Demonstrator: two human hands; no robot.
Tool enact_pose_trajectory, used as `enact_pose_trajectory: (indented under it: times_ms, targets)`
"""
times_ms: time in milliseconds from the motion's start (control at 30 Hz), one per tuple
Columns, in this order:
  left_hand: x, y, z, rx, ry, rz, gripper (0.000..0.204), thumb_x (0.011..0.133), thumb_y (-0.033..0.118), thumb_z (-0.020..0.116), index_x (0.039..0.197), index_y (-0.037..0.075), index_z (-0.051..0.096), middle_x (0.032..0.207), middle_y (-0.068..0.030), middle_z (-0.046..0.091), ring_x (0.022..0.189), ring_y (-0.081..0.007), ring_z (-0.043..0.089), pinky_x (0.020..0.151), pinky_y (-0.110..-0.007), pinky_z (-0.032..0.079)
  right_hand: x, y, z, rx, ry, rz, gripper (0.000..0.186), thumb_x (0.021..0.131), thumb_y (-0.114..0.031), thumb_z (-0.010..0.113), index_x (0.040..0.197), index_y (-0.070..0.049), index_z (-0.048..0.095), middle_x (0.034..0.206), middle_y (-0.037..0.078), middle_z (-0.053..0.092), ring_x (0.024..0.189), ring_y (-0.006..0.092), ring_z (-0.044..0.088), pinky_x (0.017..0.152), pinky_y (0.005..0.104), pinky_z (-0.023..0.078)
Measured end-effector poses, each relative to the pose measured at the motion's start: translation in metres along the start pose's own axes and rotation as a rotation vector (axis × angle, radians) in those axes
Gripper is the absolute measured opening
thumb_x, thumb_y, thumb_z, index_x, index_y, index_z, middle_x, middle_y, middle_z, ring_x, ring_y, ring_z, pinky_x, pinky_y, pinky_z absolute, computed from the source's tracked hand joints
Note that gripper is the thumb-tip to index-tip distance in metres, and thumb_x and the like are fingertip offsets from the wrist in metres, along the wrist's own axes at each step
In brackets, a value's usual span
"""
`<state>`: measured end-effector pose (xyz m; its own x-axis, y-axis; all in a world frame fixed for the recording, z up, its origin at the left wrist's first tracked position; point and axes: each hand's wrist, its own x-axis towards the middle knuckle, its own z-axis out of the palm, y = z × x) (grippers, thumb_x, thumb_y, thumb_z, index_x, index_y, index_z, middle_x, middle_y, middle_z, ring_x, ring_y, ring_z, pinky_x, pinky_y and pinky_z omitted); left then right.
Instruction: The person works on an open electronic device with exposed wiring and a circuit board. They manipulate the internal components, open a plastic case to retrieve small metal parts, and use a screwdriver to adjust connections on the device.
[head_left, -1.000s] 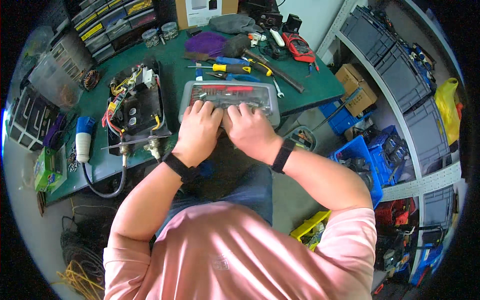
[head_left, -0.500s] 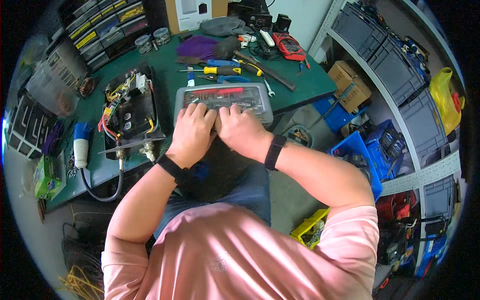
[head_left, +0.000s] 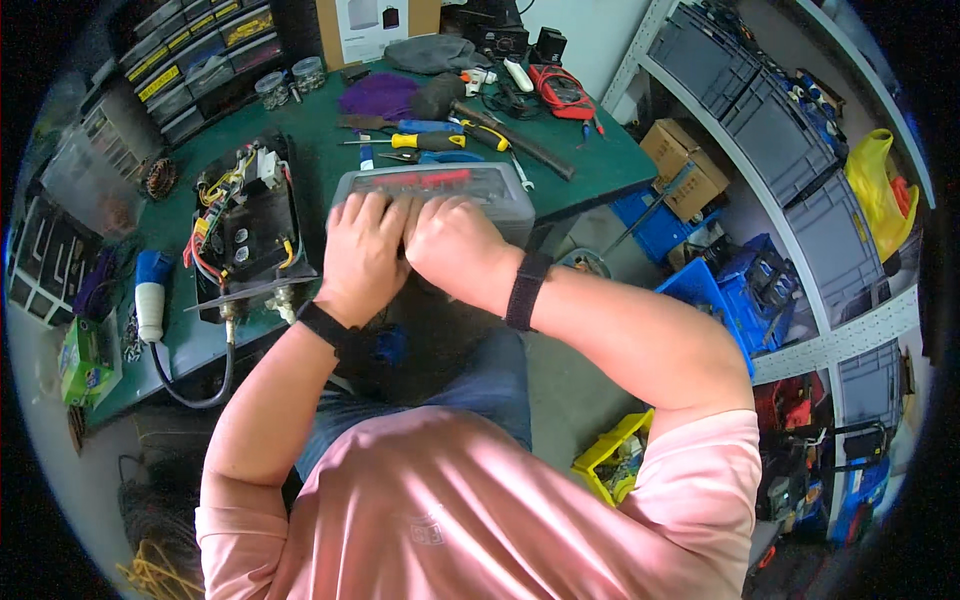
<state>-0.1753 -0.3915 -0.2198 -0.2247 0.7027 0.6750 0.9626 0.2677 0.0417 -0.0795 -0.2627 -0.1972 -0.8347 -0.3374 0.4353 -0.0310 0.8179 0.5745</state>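
A clear plastic case (head_left: 506,196) with a grey rim lies at the near edge of the green workbench, small red and metal parts showing through its lid. My left hand (head_left: 362,243) has its fingers bent over the case's near edge. Right beside it, my right hand (head_left: 458,247) is curled on the same edge, knuckles up. Both thumbs and the edge under the fingers are hidden. Just beyond the case lie a yellow-and-black screwdriver (head_left: 430,141), blue-handled pliers (head_left: 450,157), a wrench (head_left: 522,172) and a hammer (head_left: 535,147).
On the left sits an opened black housing (head_left: 262,225) with wires and circuit boards, a cable and a blue-and-white connector (head_left: 150,300) next to it. A red multimeter (head_left: 562,92) lies at the back. Shelving with grey bins (head_left: 790,130) and blue crates (head_left: 705,300) stands at right.
The whole view has shifted slightly, so the bench appears farther left. Both hands stay at the case's near edge, a little farther forward, and its contents show less clearly.
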Motion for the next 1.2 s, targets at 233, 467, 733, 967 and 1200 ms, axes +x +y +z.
enact_pose_trajectory:
  times_ms: [233, 467, 733, 967, 1200]
  targets:
    - [-0.003, -0.006, -0.001, -0.016, -0.037, -0.048, 0.053, 0.072, 0.019, 0.075, 0.119, 0.003, 0.058, 0.115, -0.0145, 0.055, 0.108, -0.035, 0.051, 0.095, -0.046, 0.04, -0.012, 0.022, 0.011, 0.143, 0.108, -0.018, 0.038, 0.083, -0.023, 0.058, 0.113, 0.0, 0.06, 0.085, 0.008, 0.058, 0.081, 0.0219, 0.059, 0.057, 0.0351, 0.049]
    - [-0.002, -0.004, 0.002, 0.011, -0.024, -0.045, 0.056, 0.073, 0.022, 0.076, 0.121, 0.002, 0.057, 0.114, -0.0141, 0.054, 0.108, -0.035, 0.05, 0.096, -0.046, 0.039, -0.02, 0.033, 0.027, 0.136, 0.077, -0.064, 0.049, 0.084, -0.028, 0.057, 0.125, -0.001, 0.056, 0.087, 0.005, 0.054, 0.079, 0.0192, 0.055, 0.051, 0.0279, 0.046]
    - [0.008, 0.0, -0.011, 0.017, -0.078, -0.051, 0.058, 0.069, 0.018, 0.078, 0.121, 0.002, 0.057, 0.113, -0.0157, 0.053, 0.109, -0.0359, 0.05, 0.097, -0.046, 0.039, -0.014, 0.041, 0.032, 0.064, 0.171, -0.177, 0.046, 0.084, -0.026, 0.053, 0.12, 0.002, 0.06, 0.076, 0.005, 0.053, 0.064, 0.0178, 0.053, 0.047, 0.0277, 0.044]
    - [0.018, -0.008, -0.011, 0.004, -0.027, -0.046, 0.055, 0.065, 0.017, 0.081, 0.115, 0.007, 0.061, 0.103, -0.0105, 0.055, 0.102, -0.0305, 0.052, 0.092, -0.043, 0.042, -0.003, 0.047, 0.029, 0.064, 0.19, -0.226, 0.044, 0.082, -0.021, 0.053, 0.115, 0.008, 0.059, 0.07, 0.01, 0.056, 0.057, 0.0191, 0.057, 0.049, 0.0297, 0.047]
    - [0.022, -0.008, -0.015, -0.05, -0.086, -0.071, 0.057, 0.065, 0.012, 0.079, 0.118, 0.006, 0.06, 0.108, -0.013, 0.054, 0.105, -0.0336, 0.051, 0.095, -0.044, 0.041, -0.002, 0.049, 0.026, 0.098, 0.179, -0.218, 0.044, 0.082, -0.019, 0.053, 0.113, 0.011, 0.058, 0.067, 0.01, 0.057, 0.055, 0.0192, 0.059, 0.05, 0.0302, 0.049]
